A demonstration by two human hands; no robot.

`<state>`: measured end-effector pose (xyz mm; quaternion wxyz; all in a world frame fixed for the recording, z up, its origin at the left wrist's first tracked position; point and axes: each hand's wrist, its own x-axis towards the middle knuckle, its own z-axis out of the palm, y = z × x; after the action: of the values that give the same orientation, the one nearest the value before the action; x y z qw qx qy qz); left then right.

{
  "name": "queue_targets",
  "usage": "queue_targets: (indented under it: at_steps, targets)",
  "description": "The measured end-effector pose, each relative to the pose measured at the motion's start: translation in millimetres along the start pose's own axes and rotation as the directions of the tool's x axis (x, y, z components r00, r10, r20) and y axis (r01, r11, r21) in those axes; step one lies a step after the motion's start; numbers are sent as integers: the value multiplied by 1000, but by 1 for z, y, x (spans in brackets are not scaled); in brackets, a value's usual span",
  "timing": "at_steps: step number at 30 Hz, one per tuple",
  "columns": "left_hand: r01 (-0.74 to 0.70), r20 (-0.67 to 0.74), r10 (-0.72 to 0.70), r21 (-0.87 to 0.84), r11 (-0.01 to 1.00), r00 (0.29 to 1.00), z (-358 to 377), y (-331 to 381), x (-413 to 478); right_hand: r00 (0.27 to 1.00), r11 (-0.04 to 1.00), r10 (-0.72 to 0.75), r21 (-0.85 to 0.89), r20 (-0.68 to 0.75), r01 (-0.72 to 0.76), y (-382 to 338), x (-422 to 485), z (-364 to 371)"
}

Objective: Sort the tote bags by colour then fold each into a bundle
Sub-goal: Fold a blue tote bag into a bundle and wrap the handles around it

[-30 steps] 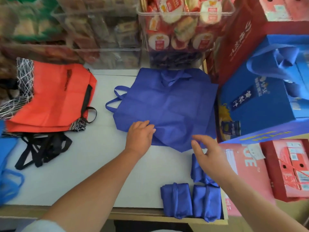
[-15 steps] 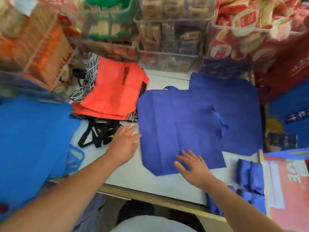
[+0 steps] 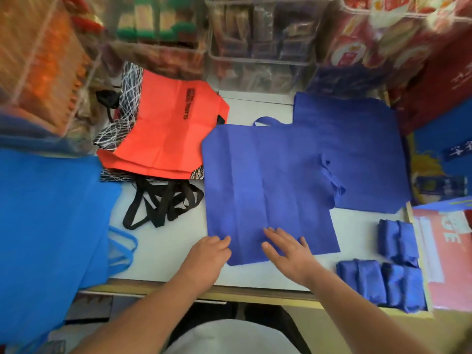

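left hand (image 3: 208,254): fingers curled at near-left corner of blue tote bag (image 3: 263,190); can't tell if it's actually gripping
right hand (image 3: 287,251): released, flat, fingers spread on the bag's near edge
blue tote bag: spread flat mid tabletop (image 3: 166,251), overlapping second blue bag (image 3: 357,149) behind-right
folded bundles (image 3: 360,279): three, blue, near-right corner
orange bags (image 3: 166,131): stacked far left
light-blue bag (image 3: 51,213): left edge

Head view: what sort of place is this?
Probably a small shop or stockroom: clear bins of packaged snacks behind the white table, printed gift boxes stacked at the right.
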<state>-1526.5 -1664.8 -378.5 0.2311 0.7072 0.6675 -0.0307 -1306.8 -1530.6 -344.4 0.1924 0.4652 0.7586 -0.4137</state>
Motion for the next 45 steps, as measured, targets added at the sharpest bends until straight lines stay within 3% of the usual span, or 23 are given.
queue_targets:
  at_steps: [2, 3, 4, 6, 7, 10, 12, 14, 16, 19, 21, 23, 25, 31, 34, 36, 38, 40, 41, 43, 45]
  targets:
    - [-38, 7, 38, -32, 999, 999, 0, 15, 2, 996, 997, 57, 53, -70, -53, -4, 5, 2]
    - [-83, 13, 85, -128, 988, 996, 1, 27, 2, 989, 993, 103, 71, -108, -96, -7, 8, 3]
    - [-80, 61, 101, -277, 957, 993, 1, 41, 1, 980, 987, 150, 81, -134, -140, -8, 10, 7]
    - [-39, 151, 112, -418, 907, 982, 2, 59, -1, 964, 978, 209, 50, -165, -203, -10, 15, 17]
    - [-36, 104, 93, -449, 893, 990, 1, 61, -1, 959, 977, 209, 1, -189, -213, -11, 18, 23]
    - [-71, -226, -14, -366, 928, 974, -9, 37, 7, 953, 966, 160, -160, -258, -205, -3, 27, 33]
    - [-13, -346, -78, -254, 967, 935, -20, 6, 10, 960, 957, 81, -250, -267, -150, 11, 31, 28]
    - [55, -315, -115, -194, 979, 942, -28, -26, 6, 971, 932, -36, -358, -235, -52, 32, 29, 18]
    - [85, -162, -104, -120, 989, 981, -29, -49, -3, 978, 906, -102, -424, -184, 15, 49, 27, 1]
    - [79, 108, -75, -33, 996, 991, -13, -60, -23, 969, 913, -109, -408, -221, 10, 55, 23, -12]
    - [96, 152, -89, -39, 995, 984, 2, -56, -34, 939, 938, -190, -335, -287, 87, 46, 18, -4]
    - [133, 104, -127, -60, 989, 986, 12, -51, -38, 946, 952, -228, -257, -232, 167, 38, 14, 19]
    - [150, 34, -147, -98, 984, 989, 19, -49, -38, 971, 970, -182, -191, -158, 151, 30, 8, 40]
    - [142, -114, -171, -225, 964, 979, 28, -55, -34, 992, 965, -71, -260, -105, 42, 17, 8, 38]
    - [119, -232, -179, -248, 961, 956, 26, -57, -30, 996, 947, -84, -312, -29, 70, 14, 3, 30]
    - [152, -244, -244, -344, 927, 938, 14, -56, -24, 996, 931, -84, -354, 40, 92, 14, -3, 19]
    - [239, -126, -335, -477, 846, 934, -8, -55, -23, 993, 923, -82, -369, 80, 106, 9, -14, 2]
    - [281, 34, -334, -624, 729, 942, -33, -57, -27, 996, 932, -77, -351, 42, 87, 9, -31, -17]
    - [252, 46, -300, -673, 695, 953, -42, -60, -29, 998, 940, -69, -337, -7, 62, 14, -39, -26]
    - [203, -5, -299, -722, 661, 954, -56, -66, -30, 994, 980, -21, -201, -103, 0, 26, -53, -50]
    - [213, -65, -404, -767, 605, 912, -62, -71, -27, 987, 999, 23, 30, -159, -18, 39, -64, -72]
